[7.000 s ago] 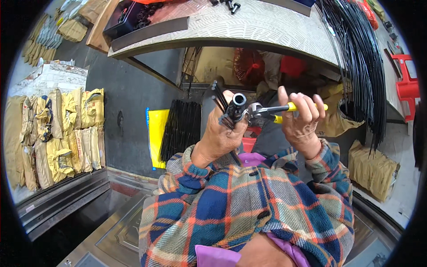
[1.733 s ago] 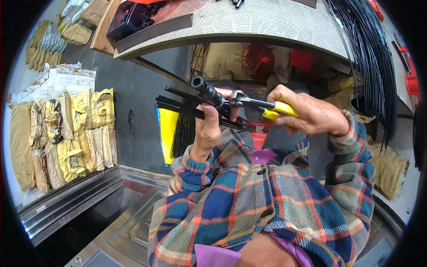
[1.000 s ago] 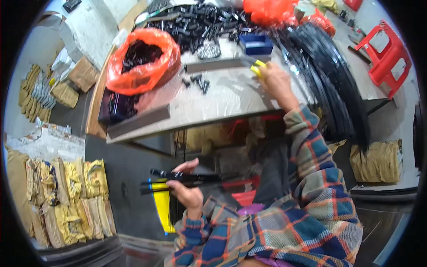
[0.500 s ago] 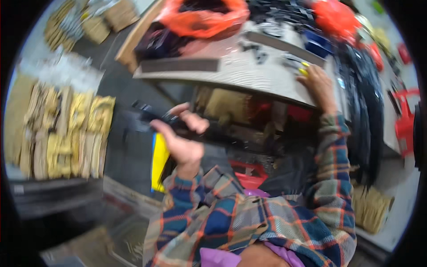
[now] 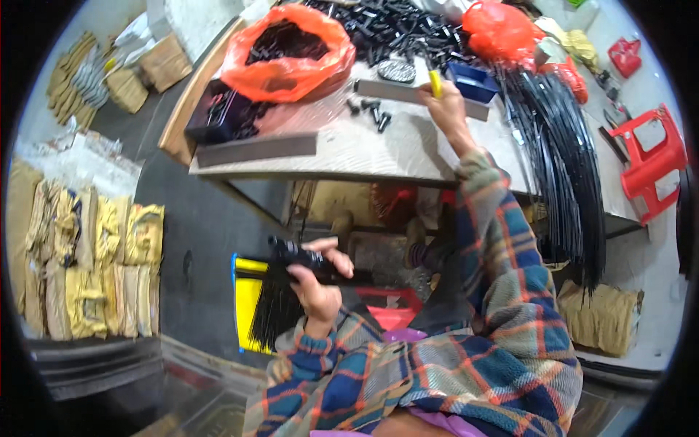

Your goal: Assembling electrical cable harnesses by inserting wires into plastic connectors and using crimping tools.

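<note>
My left hand (image 5: pixel 317 290), low in front of the table, is closed on a bundle of black plastic pieces (image 5: pixel 290 251). Long thin black strands (image 5: pixel 278 309) hang below it, over a yellow sheet with a blue edge (image 5: pixel 247 302); whether they join the bundle I cannot tell. On the table, my right hand (image 5: pixel 447 113) grips a small yellow object (image 5: pixel 435 83), its kind unclear. These fingers are at a flat grey bar (image 5: pixel 393 90), beside a dark blue tray (image 5: pixel 473 81). Short black fittings (image 5: pixel 375 113) lie loose to the left of that hand.
An orange plastic bag (image 5: pixel 335 62) of black pieces and a dark box (image 5: pixel 206 116) stand at the table's left. Black pieces (image 5: pixel 397 29) are heaped at the back. Long black strips (image 5: pixel 557 146) drape over the right edge. A red stool (image 5: pixel 655 164) stands at far right.
The whole view has shifted and sharpened. My right hand has moved farther over the grey bar with the yellow object. My left hand's spread thumb and fingers have drawn in around the black bundle.
</note>
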Tool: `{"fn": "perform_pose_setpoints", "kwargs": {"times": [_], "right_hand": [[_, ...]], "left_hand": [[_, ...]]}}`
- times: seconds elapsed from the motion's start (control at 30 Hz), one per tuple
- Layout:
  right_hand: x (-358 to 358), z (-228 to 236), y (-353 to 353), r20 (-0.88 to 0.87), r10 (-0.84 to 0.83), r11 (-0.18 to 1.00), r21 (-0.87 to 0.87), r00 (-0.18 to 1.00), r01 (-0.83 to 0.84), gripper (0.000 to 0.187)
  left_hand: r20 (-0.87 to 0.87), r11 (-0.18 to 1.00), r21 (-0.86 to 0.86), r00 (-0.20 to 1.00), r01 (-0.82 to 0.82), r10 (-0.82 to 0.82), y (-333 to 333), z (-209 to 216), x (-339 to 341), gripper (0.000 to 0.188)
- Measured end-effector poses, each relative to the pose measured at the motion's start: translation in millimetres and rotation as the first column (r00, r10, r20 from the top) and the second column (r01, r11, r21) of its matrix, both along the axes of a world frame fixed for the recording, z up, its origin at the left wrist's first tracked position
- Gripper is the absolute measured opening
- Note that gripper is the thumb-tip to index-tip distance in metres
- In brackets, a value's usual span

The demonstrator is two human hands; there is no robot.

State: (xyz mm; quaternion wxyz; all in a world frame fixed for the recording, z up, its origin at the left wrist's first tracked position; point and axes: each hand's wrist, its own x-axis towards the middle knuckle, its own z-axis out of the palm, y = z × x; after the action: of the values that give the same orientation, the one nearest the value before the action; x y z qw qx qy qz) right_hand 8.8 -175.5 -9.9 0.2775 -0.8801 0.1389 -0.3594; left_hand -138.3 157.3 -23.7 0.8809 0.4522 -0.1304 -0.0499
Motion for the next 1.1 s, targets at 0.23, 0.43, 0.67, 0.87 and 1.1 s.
{"fn": "perform_pose_setpoints", "kwargs": {"times": [0.23,0.43,0.67,0.87,1.1], "right_hand": [[72,28,-7,-0.339,-0.227,0.955,-0.260,0.913,0.141,0.034],[93,17,-12,-0.285,-0.162,0.869,-0.494,0.945,0.000,0.020],[94,25,-11,-0.272,-0.157,0.909,-0.415,0.949,0.031,0.023],[37,49,16,-0.070,0.023,0.981,-0.192,0.997,-0.036,0.022],[-147,53,147,0.306,0.551,0.417,0.705,0.777,-0.573,0.003]], "left_hand": [[-0.053,0.991,0.135,0.998,-0.016,0.023,7,-16,-2,0.069],[-0.035,0.992,0.108,0.997,-0.065,0.069,12,-16,14,0.066],[-0.010,0.986,0.154,0.997,-0.068,0.071,9,-10,17,0.065],[0.012,0.987,0.141,0.997,-0.072,0.071,5,-2,11,0.065],[0.088,0.979,0.175,0.989,0.106,-0.123,2,18,-10,0.063]]}}
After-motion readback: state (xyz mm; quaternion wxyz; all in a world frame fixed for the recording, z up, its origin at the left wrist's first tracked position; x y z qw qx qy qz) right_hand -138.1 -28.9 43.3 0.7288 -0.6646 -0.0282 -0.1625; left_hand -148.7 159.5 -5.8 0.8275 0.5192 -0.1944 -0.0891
